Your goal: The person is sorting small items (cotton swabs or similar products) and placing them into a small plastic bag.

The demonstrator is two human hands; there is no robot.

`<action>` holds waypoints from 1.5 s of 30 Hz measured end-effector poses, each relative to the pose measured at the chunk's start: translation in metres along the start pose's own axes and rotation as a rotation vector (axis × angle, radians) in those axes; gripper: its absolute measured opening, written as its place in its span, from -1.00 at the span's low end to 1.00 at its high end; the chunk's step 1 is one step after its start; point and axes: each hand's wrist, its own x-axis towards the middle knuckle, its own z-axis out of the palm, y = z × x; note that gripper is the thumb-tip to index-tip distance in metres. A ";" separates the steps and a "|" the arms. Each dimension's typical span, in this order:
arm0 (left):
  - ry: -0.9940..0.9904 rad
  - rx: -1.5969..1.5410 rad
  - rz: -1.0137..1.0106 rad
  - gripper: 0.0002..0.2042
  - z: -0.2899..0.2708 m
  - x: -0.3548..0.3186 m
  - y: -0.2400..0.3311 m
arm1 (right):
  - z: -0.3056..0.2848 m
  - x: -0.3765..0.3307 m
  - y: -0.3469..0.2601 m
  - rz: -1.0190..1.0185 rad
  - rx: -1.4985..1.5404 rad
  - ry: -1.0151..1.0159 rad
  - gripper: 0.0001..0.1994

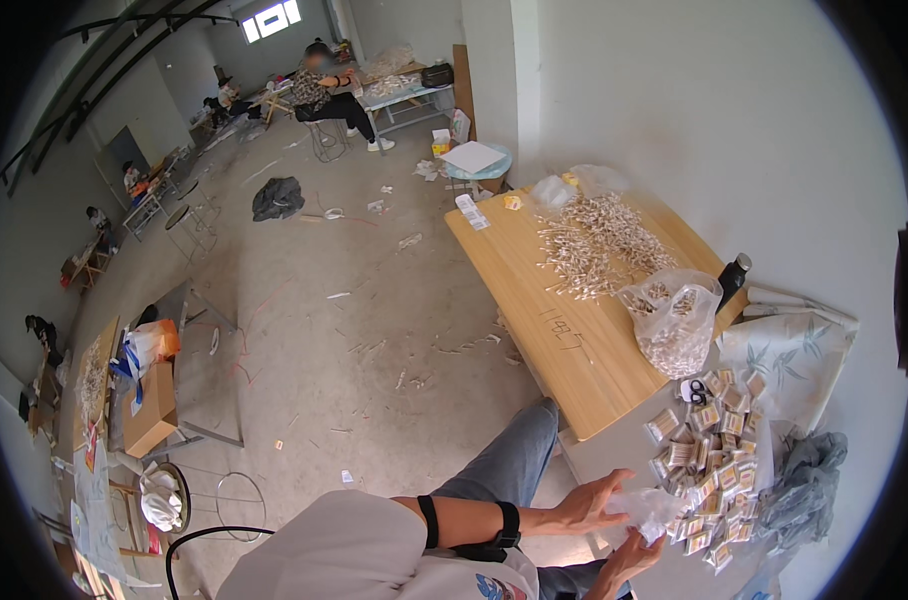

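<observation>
A crumpled clear plastic bag [649, 508] is between my two hands, low on the right. My left hand [589, 507] grips its near edge, with one finger stretched out above it. Below it, my right hand [629, 562] holds the bag's lower side with bent fingers. Just beyond the bag lies a heap of small packs of cotton swabs [714, 465]. Black-handled scissors [694, 391] rest at the heap's upper edge.
A wooden table [519, 290] ahead bears loose cotton swabs [599, 240], a filled clear bag [674, 325] and a black bottle [736, 275]. A grey plastic bag [809, 485] lies right of the packs. A cardboard box [151, 410] stands left. Other people [319, 90] sit farther back.
</observation>
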 end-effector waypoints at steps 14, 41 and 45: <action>-0.033 0.052 -0.027 -0.42 0.028 0.001 -0.027 | -0.006 0.001 0.043 0.441 1.118 -0.032 -0.60; -0.053 0.378 -0.044 -0.70 0.006 0.015 -0.033 | -0.003 0.007 0.022 -0.110 -0.348 -0.274 -0.49; -0.040 0.436 0.085 -0.77 0.003 0.017 -0.067 | -0.005 0.011 0.028 -0.028 -0.480 -0.357 -0.48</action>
